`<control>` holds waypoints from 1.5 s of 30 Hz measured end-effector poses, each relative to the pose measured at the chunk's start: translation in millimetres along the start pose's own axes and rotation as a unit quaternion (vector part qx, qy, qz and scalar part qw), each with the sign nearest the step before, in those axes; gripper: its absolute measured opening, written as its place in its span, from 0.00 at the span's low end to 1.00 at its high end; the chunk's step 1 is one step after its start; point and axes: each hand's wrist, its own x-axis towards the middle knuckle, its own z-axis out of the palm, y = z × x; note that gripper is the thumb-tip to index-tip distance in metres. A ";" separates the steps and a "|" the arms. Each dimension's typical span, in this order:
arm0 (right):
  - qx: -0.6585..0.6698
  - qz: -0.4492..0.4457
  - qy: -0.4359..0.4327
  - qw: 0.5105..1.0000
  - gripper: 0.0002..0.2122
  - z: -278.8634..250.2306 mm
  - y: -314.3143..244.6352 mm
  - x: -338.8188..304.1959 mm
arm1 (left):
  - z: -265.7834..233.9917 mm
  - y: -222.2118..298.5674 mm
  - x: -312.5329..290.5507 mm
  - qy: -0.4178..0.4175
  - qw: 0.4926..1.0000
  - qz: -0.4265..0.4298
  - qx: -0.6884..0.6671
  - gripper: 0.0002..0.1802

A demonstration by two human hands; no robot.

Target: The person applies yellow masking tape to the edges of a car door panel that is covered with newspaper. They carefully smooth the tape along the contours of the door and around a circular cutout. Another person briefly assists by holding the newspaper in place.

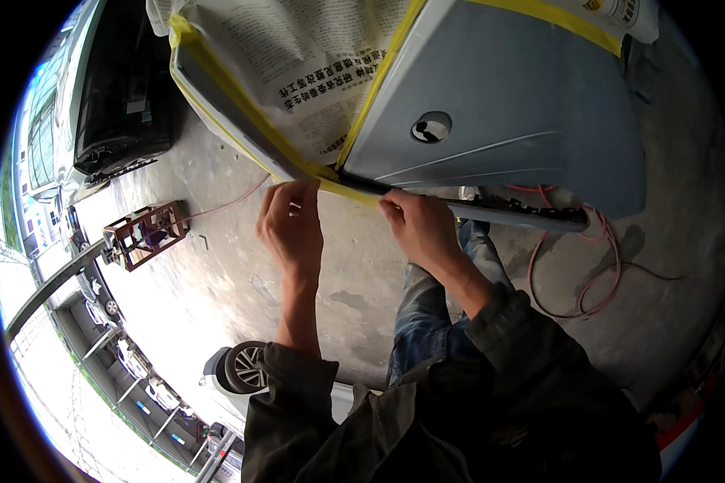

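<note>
A person looks down at their own two hands working on a grey car door (499, 88) that stands on its edge above a concrete floor (362, 282).

The upper left part of the door is covered with newspaper (298, 64), held on by strips of yellow masking tape (242, 113). One strip runs along the door's left edge, another runs diagonally down between the paper and the bare grey panel, and a third crosses the top right corner.

The left hand (292, 225) is at the door's lower edge, fingers curled and pinching or pressing the end of the tape near the lower corner of the paper. The right hand (415, 225) sits just beside it on the same lower edge, fingertips pressed down on the tape; whether it grips anything cannot be seen.

Judging from this, the paper is largely taped in place and the lower edge is being finished. The grey panel, with a round hole (432, 127), is left uncovered.

A pink hose (596, 266) loops on the floor to the right. A small metal frame stand (145, 233) sits well apart to the left.
</note>
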 end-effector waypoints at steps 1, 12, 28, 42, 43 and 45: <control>-0.025 0.013 -0.012 1.000 0.09 0.5 -3.2 5.3 | 1.5 -1.3 1.8 0.007 1.000 0.019 0.024 0.05; -0.151 0.055 -0.029 0.986 0.15 13.2 -16.9 25.4 | 13.5 -4.1 1.7 0.044 0.985 0.110 0.129 0.07; -0.182 0.024 0.021 0.983 0.14 18.6 -17.3 26.9 | -2.2 -36.4 -4.5 -0.183 0.872 0.424 0.161 0.15; -0.098 0.007 -0.023 0.995 0.12 11.3 -14.5 24.8 | -3.0 -14.5 9.9 -0.236 0.826 0.484 0.169 0.14; -0.042 0.016 -0.060 0.997 0.12 6.4 -12.6 25.1 | -3.7 -14.8 10.9 -0.241 0.823 0.485 0.169 0.15; 0.072 0.035 -0.132 0.988 0.11 -9.2 -7.7 26.1 | -5.5 -16.3 12.9 -0.253 0.818 0.488 0.168 0.15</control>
